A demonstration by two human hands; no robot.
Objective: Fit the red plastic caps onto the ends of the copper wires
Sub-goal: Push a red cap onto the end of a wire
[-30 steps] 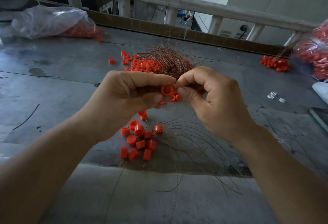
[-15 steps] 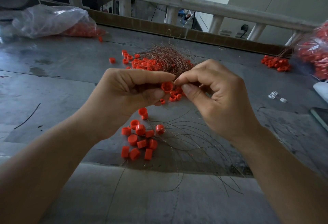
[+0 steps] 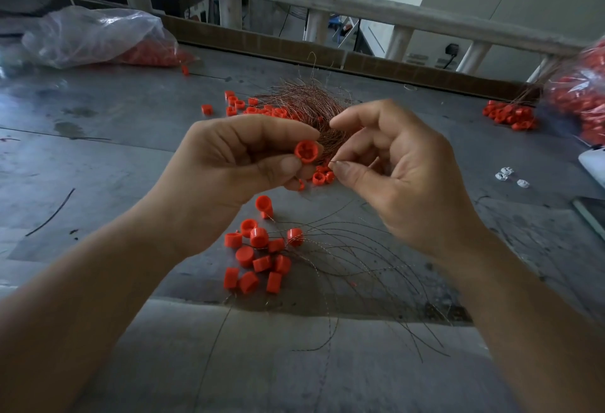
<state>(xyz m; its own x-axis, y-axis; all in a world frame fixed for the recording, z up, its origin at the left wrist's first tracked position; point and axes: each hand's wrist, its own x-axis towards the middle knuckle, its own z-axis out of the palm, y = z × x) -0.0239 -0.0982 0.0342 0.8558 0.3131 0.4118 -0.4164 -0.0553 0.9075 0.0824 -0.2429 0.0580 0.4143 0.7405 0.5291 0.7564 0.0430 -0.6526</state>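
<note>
My left hand point(image 3: 235, 163) pinches a red plastic cap point(image 3: 306, 151) between thumb and forefinger, its open end facing me. My right hand point(image 3: 393, 167) sits just right of it and pinches the thin end of a copper wire point(image 3: 332, 161) between thumb and a finger, its forefinger lifted. The wire tip is a short gap from the cap. Behind the hands lies a tangled bundle of copper wires point(image 3: 304, 101) with loose caps around it. Below the hands, several capped wires point(image 3: 258, 258) lie on the grey table, their strands fanning right.
A clear plastic bag point(image 3: 98, 36) holding red caps lies at the back left. Another bag of caps point(image 3: 582, 91) and a small cap pile point(image 3: 509, 116) are at the back right. Small white parts point(image 3: 505, 175) lie to the right. A wooden railing point(image 3: 327, 0) borders the table's far side.
My hands have drawn slightly apart. The cap and the wire end, which were touching, are now separated, and my right forefinger has lifted.
</note>
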